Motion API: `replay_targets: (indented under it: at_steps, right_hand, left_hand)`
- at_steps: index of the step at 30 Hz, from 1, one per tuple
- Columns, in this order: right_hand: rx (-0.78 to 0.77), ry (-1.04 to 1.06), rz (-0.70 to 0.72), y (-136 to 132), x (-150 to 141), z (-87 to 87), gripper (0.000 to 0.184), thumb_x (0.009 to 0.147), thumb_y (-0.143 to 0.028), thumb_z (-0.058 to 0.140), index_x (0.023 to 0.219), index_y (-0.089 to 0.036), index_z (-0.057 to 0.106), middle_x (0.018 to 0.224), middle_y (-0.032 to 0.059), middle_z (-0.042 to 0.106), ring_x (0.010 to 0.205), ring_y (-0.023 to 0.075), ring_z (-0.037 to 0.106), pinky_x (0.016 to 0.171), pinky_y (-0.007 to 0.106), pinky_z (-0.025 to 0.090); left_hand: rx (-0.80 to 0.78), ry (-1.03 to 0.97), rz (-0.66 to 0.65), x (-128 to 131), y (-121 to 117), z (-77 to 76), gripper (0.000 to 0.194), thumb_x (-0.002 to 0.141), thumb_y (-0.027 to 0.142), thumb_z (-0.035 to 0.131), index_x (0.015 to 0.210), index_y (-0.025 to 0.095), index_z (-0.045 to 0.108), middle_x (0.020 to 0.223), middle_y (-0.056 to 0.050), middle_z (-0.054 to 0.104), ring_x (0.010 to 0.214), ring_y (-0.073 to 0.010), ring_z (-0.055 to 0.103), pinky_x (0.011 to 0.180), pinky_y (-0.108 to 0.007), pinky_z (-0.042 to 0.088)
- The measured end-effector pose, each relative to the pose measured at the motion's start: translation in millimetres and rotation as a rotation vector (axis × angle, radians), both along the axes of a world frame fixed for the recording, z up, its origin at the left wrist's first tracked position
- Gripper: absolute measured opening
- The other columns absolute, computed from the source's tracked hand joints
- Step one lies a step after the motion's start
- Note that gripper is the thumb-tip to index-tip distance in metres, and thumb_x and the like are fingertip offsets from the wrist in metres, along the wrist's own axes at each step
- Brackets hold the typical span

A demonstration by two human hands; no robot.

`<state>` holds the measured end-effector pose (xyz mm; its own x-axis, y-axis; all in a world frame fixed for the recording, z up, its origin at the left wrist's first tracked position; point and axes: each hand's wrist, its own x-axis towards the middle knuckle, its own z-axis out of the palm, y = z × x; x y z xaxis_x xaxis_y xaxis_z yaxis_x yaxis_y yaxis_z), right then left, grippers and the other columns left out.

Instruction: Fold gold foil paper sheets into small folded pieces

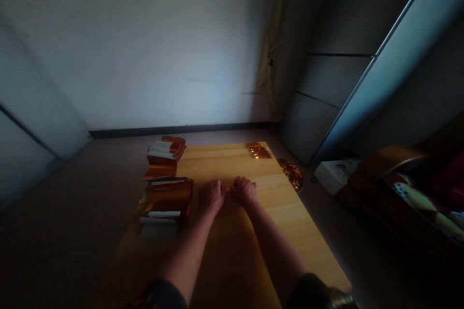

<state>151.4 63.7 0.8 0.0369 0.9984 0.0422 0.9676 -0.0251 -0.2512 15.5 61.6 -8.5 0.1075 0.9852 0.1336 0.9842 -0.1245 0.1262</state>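
Two hands at the board's centre: left hand (211, 197) and right hand (244, 191) nearly together at copper foil (227, 187), clamp unclear; hard pinching could tear it.

foil stacks (166, 198) lie at the wooden board's (232, 161) left edge, a foil pile (291, 174) just beyond its right edge.

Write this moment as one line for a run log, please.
Left hand: beside narrow orange foil strip | Right hand: beside same strip | Surface: light wooden tabletop | Nearby: stacked orange-and-white foil bundles
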Motion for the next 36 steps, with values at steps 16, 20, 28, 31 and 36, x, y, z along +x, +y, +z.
replay_targets:
  at_steps: [16, 20, 28, 31, 36]
  right_hand:
    - [-0.086, 0.21, -0.024, 5.1, 13.4, 1.2, 0.019, 0.076, -0.02, 0.055, 0.093, -0.023, 0.061, 0.098, 0.0017, 0.066, 0.087, 0.0161, 0.059, 0.072, 0.026, 0.034]
    - [-0.081, 0.218, 0.011, 7.4, 17.6, -3.9, 0.025, 0.078, -0.013, 0.049, 0.097, -0.023, 0.062, 0.101, 0.0021, 0.066, 0.09, 0.0156, 0.059, 0.073, 0.025, 0.035]
    - [-0.133, 0.122, 0.025, 12.8, 18.6, -6.8, 0.034, 0.083, -0.017, 0.045, 0.114, -0.024, 0.059, 0.112, 0.0061, 0.063, 0.1, 0.0187, 0.058, 0.079, 0.027, 0.038]
    - [-0.139, 0.091, 0.013, 11.9, 16.8, -4.4, 0.032, 0.085, -0.02, 0.044, 0.112, -0.026, 0.06, 0.111, 0.0064, 0.062, 0.099, 0.0196, 0.058, 0.078, 0.029, 0.039]
    - [-0.056, 0.112, -0.02, 6.2, 15.3, -4.5, 0.028, 0.084, -0.021, 0.047, 0.107, -0.024, 0.062, 0.107, 0.0062, 0.061, 0.088, 0.0174, 0.06, 0.075, 0.027, 0.038]
  left_hand:
    - [-0.026, -0.128, 0.01, -5.3, -0.2, -1.9, 0.016, 0.084, 0.025, 0.048, 0.095, 0.019, 0.058, 0.097, -0.008, 0.064, 0.095, -0.0222, 0.057, 0.08, -0.034, 0.038]
    - [-0.033, -0.131, -0.022, -9.6, -0.4, -3.6, 0.018, 0.084, 0.015, 0.045, 0.095, 0.02, 0.059, 0.099, -0.006, 0.064, 0.097, -0.0208, 0.056, 0.079, -0.032, 0.038]
    - [-0.009, -0.135, -0.034, -12.3, -2.1, -8.3, 0.021, 0.083, 0.011, 0.044, 0.095, 0.021, 0.059, 0.1, -0.006, 0.063, 0.098, -0.0212, 0.055, 0.082, -0.033, 0.038]
    - [0.02, -0.125, -0.035, -12.0, -3.2, -9.4, 0.02, 0.084, 0.014, 0.044, 0.093, 0.021, 0.06, 0.099, -0.006, 0.063, 0.096, -0.0217, 0.055, 0.083, -0.034, 0.038]
    - [0.092, -0.163, -0.03, -12.3, -3.4, -13.4, 0.025, 0.084, 0.015, 0.043, 0.103, 0.02, 0.058, 0.101, -0.009, 0.063, 0.098, -0.0224, 0.055, 0.086, -0.034, 0.04]
